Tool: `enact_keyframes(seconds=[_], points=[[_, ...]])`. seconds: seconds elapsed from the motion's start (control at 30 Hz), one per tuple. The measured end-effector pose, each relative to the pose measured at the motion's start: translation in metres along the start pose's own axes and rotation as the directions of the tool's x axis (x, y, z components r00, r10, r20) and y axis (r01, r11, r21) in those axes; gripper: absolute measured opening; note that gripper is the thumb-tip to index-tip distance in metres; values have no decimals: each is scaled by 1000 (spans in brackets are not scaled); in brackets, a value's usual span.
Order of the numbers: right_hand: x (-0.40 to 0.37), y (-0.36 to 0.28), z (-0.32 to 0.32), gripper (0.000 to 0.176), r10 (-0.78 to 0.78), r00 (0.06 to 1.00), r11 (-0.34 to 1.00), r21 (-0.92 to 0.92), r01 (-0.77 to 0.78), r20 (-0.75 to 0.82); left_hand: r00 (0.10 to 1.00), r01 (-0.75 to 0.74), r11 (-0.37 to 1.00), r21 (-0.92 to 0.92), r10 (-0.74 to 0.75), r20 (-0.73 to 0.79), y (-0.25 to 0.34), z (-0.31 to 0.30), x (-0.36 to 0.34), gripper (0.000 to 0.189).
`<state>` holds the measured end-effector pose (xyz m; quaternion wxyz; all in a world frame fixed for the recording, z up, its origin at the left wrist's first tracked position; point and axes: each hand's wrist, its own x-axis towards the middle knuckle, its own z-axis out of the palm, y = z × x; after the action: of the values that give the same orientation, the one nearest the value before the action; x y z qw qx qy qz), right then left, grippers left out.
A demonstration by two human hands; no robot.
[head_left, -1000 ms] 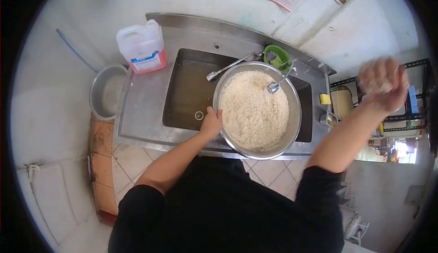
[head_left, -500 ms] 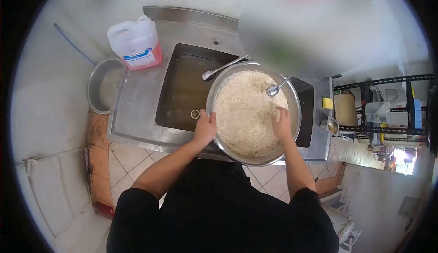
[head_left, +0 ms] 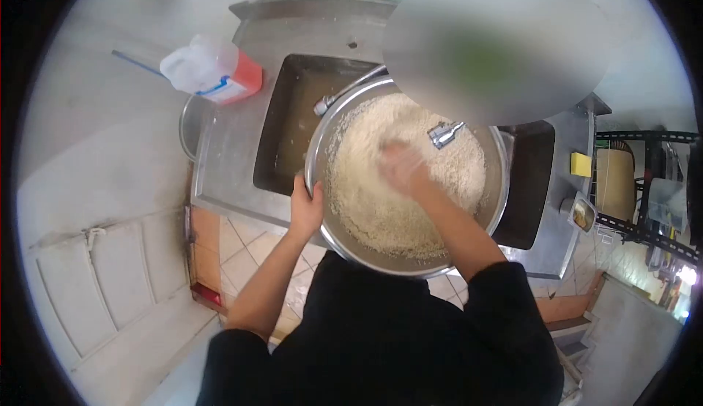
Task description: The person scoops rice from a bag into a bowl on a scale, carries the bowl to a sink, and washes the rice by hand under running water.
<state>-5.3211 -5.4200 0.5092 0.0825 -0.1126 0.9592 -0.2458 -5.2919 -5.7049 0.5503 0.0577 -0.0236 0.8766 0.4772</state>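
Note:
A large metal bowl [head_left: 316, 158] holds a broad heap of pale rice grains [head_left: 381, 208] and rests across the double sink. My left hand [head_left: 307, 205] grips the bowl's left rim, thumb up along the edge. Over the middle of the rice, my right hand [head_left: 403, 166] is smeared by motion, and its fingers cannot be made out clearly. A chrome faucet spout [head_left: 444, 135] hangs above the rice, right of that hand. Another faucet spout [head_left: 322, 106] reaches over the left basin beside the bowl.
The left sink basin [head_left: 282, 139] holds murky water. A jug with pink liquid [head_left: 238, 76] stands on the steel counter [head_left: 227, 131] at left. A yellow sponge [head_left: 581, 164] and a small metal container [head_left: 582, 214] sit at the right edge, near a black shelf rack [head_left: 644, 136].
My right hand has moved from the rice's right side to its middle. My left hand stays on the rim. The camera view has shifted and tilted.

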Motion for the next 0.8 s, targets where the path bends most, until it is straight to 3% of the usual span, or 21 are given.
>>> enact_keyframes(seconds=[0.03,0.1,0.17,0.23,0.27,0.3,0.33,0.37,0.47,0.5,0.53,0.6,0.67,0.73,0.8], points=[[-24,-4,5,43,-84,995,996,-21,83,-57,997,66,997,-28,-65,35,1,-1,1,37],[-56,4,0,44,-164,981,986,-46,160,-102,999,20,996,-85,-22,-26,8,4,-3,36],[-73,19,-18,44,-39,996,980,-195,22,-83,995,-7,990,-139,-8,-103,12,8,-8,36],[-47,40,-26,41,230,945,970,-22,-242,-230,994,98,994,-41,-100,-49,19,4,-17,37],[-16,53,-11,41,341,862,824,560,-83,-374,992,111,993,-35,-113,-53,21,3,-22,37],[19,63,3,40,509,757,396,893,215,-409,991,125,991,-46,-127,-46,24,4,-22,37],[44,57,-1,41,348,735,783,611,114,-582,989,137,989,-60,-140,-42,27,4,-21,36],[59,43,-2,42,123,737,984,180,-2,-665,987,151,988,-43,-154,-56,30,4,-21,36],[68,-17,38,38,17,703,999,47,24,-711,984,152,988,23,-149,-97,27,6,-21,36],[55,-36,29,37,-33,863,994,74,81,-505,987,112,993,27,-108,-121,19,8,-20,37],[35,-53,20,36,-87,961,986,114,120,-262,986,119,993,28,-114,-122,14,8,-22,37],[1,-51,26,40,-280,960,949,141,281,-32,987,90,996,-4,-90,-133,8,9,-20,37],[-41,-64,5,45,-165,979,986,23,164,118,988,93,991,-92,-103,-111,16,8,-21,37],[-83,-74,2,51,-124,983,989,-63,134,134,984,73,997,-27,-76,-163,25,10,-28,39],[-82,-88,-1,57,-82,986,983,-151,104,146,983,109,991,-75,-119,-141,30,10,-30,40]])
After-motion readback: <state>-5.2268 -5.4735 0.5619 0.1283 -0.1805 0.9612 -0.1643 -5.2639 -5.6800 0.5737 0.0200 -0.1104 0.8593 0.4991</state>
